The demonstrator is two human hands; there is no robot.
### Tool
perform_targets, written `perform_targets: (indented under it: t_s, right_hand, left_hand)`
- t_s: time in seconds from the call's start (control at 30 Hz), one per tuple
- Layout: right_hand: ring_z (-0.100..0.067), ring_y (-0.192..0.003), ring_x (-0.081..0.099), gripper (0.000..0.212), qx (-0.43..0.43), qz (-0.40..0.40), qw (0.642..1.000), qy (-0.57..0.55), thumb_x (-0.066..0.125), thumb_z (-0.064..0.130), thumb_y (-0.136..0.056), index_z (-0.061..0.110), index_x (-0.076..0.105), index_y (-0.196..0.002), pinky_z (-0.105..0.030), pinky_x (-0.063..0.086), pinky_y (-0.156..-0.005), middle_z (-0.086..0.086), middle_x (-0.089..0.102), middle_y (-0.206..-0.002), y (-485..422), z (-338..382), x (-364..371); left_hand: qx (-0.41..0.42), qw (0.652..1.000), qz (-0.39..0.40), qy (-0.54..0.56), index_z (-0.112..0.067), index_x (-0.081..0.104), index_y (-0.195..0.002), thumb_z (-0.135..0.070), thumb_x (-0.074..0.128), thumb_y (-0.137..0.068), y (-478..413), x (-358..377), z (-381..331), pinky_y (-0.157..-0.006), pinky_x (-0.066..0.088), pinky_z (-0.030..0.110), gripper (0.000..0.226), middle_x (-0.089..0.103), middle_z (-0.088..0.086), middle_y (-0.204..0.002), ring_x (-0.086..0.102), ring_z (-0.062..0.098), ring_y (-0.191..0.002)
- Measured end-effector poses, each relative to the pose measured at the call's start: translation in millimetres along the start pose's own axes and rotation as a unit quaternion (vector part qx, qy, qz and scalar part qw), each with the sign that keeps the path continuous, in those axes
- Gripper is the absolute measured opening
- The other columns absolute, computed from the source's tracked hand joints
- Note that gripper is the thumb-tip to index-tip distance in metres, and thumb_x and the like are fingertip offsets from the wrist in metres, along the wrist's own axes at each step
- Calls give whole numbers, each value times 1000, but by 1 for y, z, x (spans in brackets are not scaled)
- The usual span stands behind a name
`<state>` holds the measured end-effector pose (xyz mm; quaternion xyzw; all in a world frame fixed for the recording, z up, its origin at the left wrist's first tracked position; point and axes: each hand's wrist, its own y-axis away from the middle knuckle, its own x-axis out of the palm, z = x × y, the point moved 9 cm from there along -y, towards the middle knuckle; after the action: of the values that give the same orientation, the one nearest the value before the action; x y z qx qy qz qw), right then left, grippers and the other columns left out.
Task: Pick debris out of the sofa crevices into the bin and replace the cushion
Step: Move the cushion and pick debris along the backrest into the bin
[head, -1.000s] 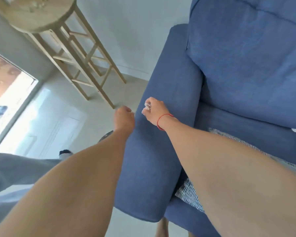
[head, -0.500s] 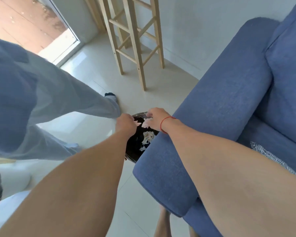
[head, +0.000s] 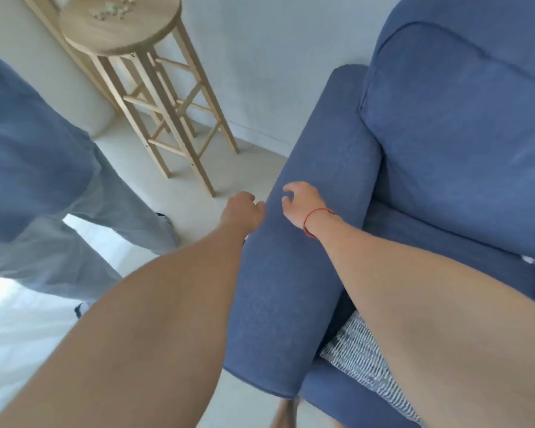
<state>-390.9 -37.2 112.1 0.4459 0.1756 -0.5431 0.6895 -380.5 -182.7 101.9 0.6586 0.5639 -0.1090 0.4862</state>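
Note:
My right hand (head: pixel 303 201), a red string on its wrist, hovers over the blue sofa's armrest (head: pixel 306 257) with its fingers loosely apart and nothing in them. My left hand (head: pixel 242 211) is curled shut just off the armrest's outer side. The bin it holds is hidden under my wrist. A white scrap of debris (head: pixel 533 261) lies in the seat crevice at the far right. The grey patterned cushion (head: pixel 365 362) lies on the seat, partly under my right forearm.
A tall wooden stool (head: pixel 121 29) with small bits on its top stands on the pale floor behind the armrest. Another person's legs in grey trousers (head: pixel 74 217) stand at the left. The sofa's back cushion (head: pixel 464 125) fills the upper right.
Half a second ago my right hand was pinched over the black bin with white scraps in it. That hand has since opened and drawn back over the armrest, and the bin has dropped out of sight.

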Motion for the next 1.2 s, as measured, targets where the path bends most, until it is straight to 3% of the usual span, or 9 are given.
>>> perform_targets:
  t_s: [0.07, 0.27, 0.37, 0.43, 0.53, 0.6, 0.67, 0.93, 1.2]
  right_hand:
    - [-26, -131, 47, 36, 24, -34, 999, -24, 44, 16, -98, 8, 54, -132, -34, 38, -107, -7, 46, -146, 10, -32, -38]
    - [-30, -130, 49, 41, 123, -126, 981, -87, 44, 19, -96, 12, 51, -136, -37, 39, -107, -8, 50, -144, 57, -165, -142]
    - [-33, -127, 51, 36, 169, -144, 970, -101, 44, 17, -96, 4, 54, -128, -41, 41, -106, -12, 54, -138, 88, -239, -173]
    - [-33, -127, 50, 36, 190, -142, 966, -105, 44, 17, -98, 4, 53, -130, -40, 41, -106, -12, 52, -140, 107, -285, -187]
    - [-31, -130, 49, 39, 208, -140, 961, -120, 43, 18, -98, 7, 50, -136, -40, 41, -107, -10, 47, -145, 128, -349, -203]
    - [-32, -127, 51, 37, 223, -138, 956, -130, 44, 18, -98, 4, 53, -131, -41, 43, -106, -12, 51, -140, 141, -390, -210]
    - [-33, -125, 52, 36, 234, -131, 954, -131, 44, 18, -98, 1, 54, -128, -42, 43, -106, -14, 54, -136, 150, -428, -214]
    - [-28, -134, 46, 44, 279, -114, 941, -156, 43, 20, -98, 11, 46, -141, -36, 38, -112, -8, 44, -149, 155, -553, -207]
    - [-25, -138, 41, 44, 321, -114, 922, -186, 39, 21, -101, 10, 43, -143, -33, 34, -110, -7, 39, -152, 142, -648, -172]
  left_hand:
    - [28, 1000, 8, -9, -9, 62, -113, -29, 47, -95, 1, 16, -42, -100, 45, 37, 30, 60, 14, -124, 56, 33, -121]
    - [102, 992, 49, -47, -12, 49, -138, -32, 47, -95, 32, 101, -173, -94, 47, 36, 47, 54, 9, -138, 55, 30, -122]
    - [139, 985, 82, -64, -6, 57, -121, -30, 48, -92, 57, 164, -229, -91, 50, 39, 38, 64, 12, -122, 60, 33, -110]
    - [158, 979, 105, -71, -10, 61, -110, -30, 50, -92, 77, 208, -262, -87, 51, 35, 29, 64, 3, -105, 59, 29, -96]
    - [161, 973, 140, -91, -22, 57, -119, -32, 50, -93, 103, 273, -299, -91, 49, 32, 28, 60, 2, -111, 59, 25, -102]
    - [154, 971, 152, -104, -17, 49, -137, -33, 50, -95, 115, 311, -317, -96, 46, 32, 45, 57, 5, -130, 57, 24, -116]
    - [151, 969, 161, -114, -15, 44, -142, -34, 50, -96, 124, 345, -333, -97, 45, 32, 51, 53, 5, -139, 55, 25, -122]
    - [132, 956, 213, -151, -21, 40, -145, -38, 49, -96, 127, 453, -356, -104, 46, 38, 53, 47, 4, -145, 53, 25, -126]
    - [172, 923, 246, -240, -27, 38, -146, -35, 43, -98, 106, 550, -360, -96, 50, 38, 49, 48, 3, -143, 60, 26, -116]
